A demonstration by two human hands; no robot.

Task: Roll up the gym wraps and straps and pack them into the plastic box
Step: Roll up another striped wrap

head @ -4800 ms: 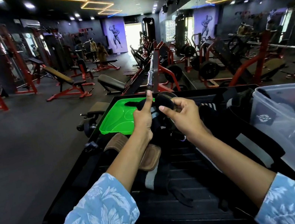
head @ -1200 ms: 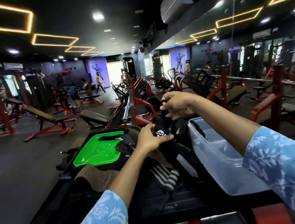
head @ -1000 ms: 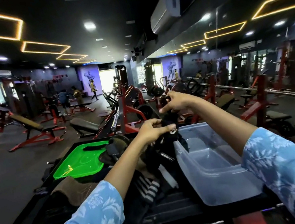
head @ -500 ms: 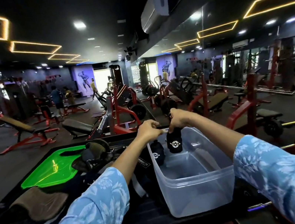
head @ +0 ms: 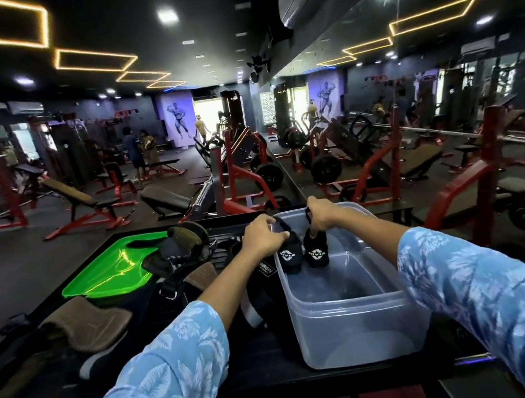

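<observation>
A clear plastic box (head: pixel 352 329) stands on the black table, right of centre. My left hand (head: pixel 262 236) grips one black strap (head: pixel 289 257) with a white logo, hanging over the box's far left rim. My right hand (head: pixel 321 214) grips a second black strap (head: pixel 316 252) with the same logo, hanging inside the box beside the first. More black wraps (head: pixel 255 290) and brown padded grips (head: pixel 91 323) lie on the table to the left of the box.
A bright green lid (head: pixel 110 271) lies at the table's far left, with a rolled dark strap (head: pixel 188 242) at its edge. The black table (head: pixel 265 372) ends near my body. Red gym machines and benches fill the room behind; people stand far off.
My hands swung right from the strap pile to the box and came down, lowering the two logo straps past its rim. My view also turned right.
</observation>
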